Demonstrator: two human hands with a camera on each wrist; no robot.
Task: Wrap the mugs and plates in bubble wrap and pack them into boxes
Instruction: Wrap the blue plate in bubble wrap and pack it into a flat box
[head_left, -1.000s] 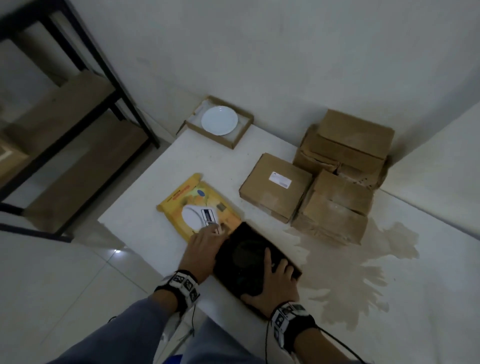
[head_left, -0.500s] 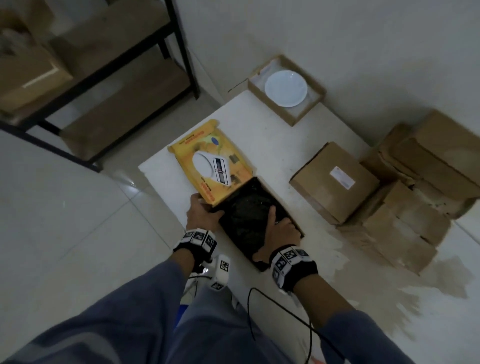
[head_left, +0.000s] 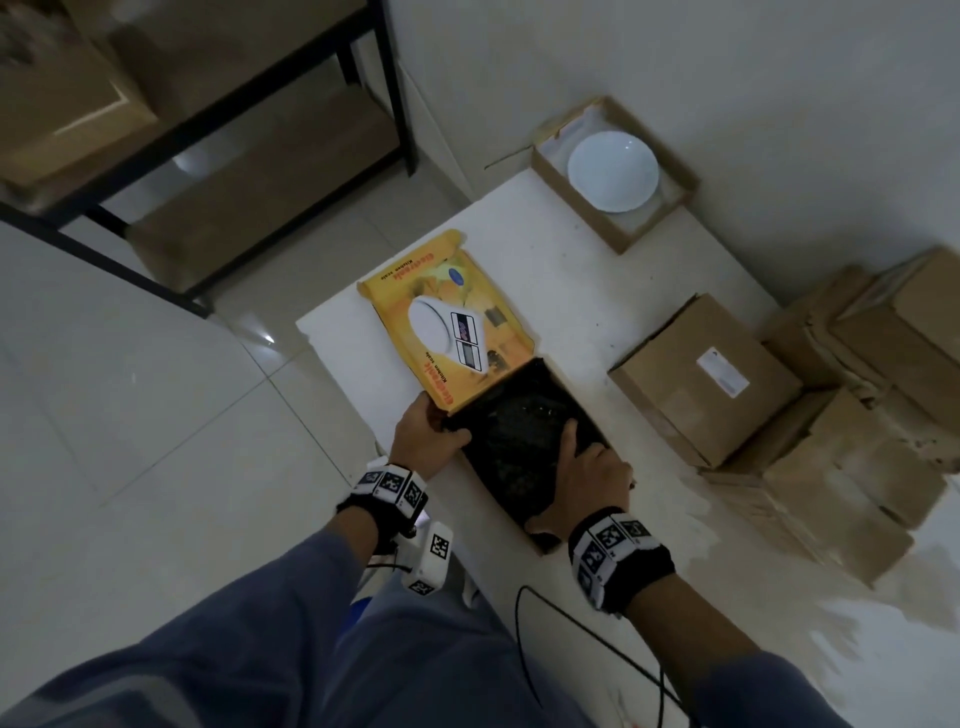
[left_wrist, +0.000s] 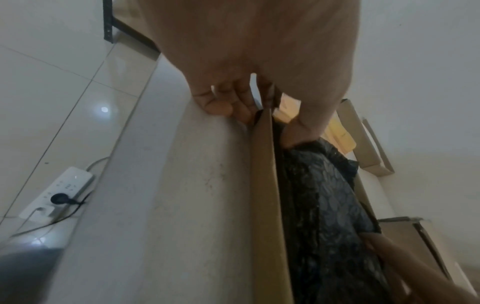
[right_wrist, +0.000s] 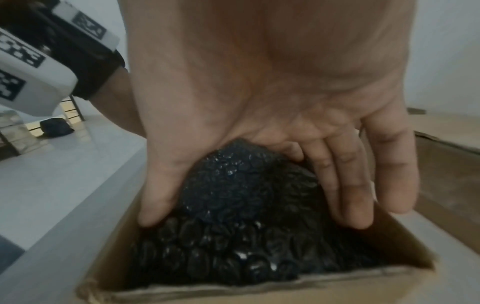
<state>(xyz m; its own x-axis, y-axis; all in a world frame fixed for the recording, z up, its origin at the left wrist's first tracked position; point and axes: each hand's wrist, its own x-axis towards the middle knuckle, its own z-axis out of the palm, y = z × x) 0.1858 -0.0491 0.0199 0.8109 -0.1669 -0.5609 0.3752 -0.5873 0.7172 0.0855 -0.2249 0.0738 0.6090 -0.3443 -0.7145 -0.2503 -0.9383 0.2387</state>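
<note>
At the far left, off the counter (head_left: 561, 291), a black metal shelf rack (head_left: 374, 78) stands on the tiled floor, and the left wrist view shows a white power strip (left_wrist: 57, 193) lying on the tiles below the counter edge. Next comes the left hand (head_left: 428, 434): its grip is closed on the near-left wall of the open cardboard box (left_wrist: 267, 205), fingers outside and thumb hooked inside against the wrapping. A yellow kitchen-scale carton (head_left: 447, 317) lies just beyond, touching the box's far edge. Inside the box sits a bundle in black bubble wrap (right_wrist: 233, 216); what it encloses cannot be told. The right hand (head_left: 587, 467) lies flat over it, fingers (right_wrist: 345, 185) spread and straight, pressing down, holding nothing. Further right sits a closed, labelled brown box (head_left: 701, 384), then a heap of stained, sagging cartons (head_left: 857, 415) against the wall. At the back, a bare white plate (head_left: 613, 171) rests in a shallow open box (head_left: 639, 234).

The step in hand looks like seating a wrapped item in its box, one hand steadying the wall, the other pushing the padding level. Next, I judge, the bundle must sit below the rim so the box can shut; then the unwrapped plate needs wrap.
</note>
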